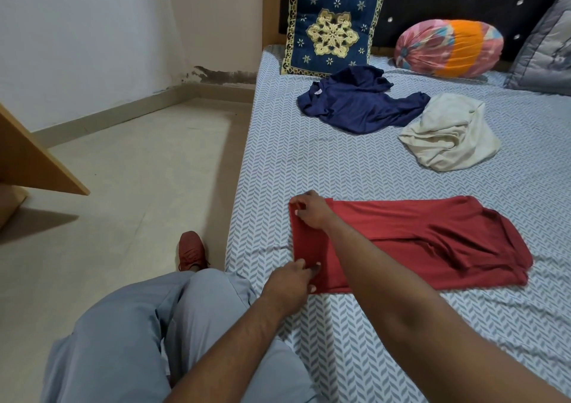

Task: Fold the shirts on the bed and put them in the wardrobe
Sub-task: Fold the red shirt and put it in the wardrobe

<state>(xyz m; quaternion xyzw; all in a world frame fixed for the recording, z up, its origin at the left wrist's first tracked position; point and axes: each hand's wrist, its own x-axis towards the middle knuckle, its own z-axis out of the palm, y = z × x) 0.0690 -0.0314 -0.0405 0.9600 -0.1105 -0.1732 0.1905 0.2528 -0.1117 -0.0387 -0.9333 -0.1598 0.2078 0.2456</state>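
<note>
Red knit cloth is gripped at two points. The right hand (310, 212) reaches across and pinches the far corner of the red shirt (417, 235) with curled fingers. The left hand (289, 285) pinches the near corner of the same short edge between thumb and fingertips. Holding both corners of one end keeps that edge straight, which I judge to be preparation for carrying it over toward the opposite end in a crosswise fold. The shirt lies flat on the bed (355, 167) near its outer side, already narrowed into a long strip, with some wrinkling at the far end. Further up the sheet, a navy shirt (361, 106) and a cream shirt (451, 133) lie crumpled and just beside each other, neither folded. Against the headboard stand a blue cushion (332, 28), a patterned bolster (448, 48) and a grey pillow (547, 47). A wooden panel (31, 161) shows at the left; whether it belongs to the wardrobe cannot be told.
</note>
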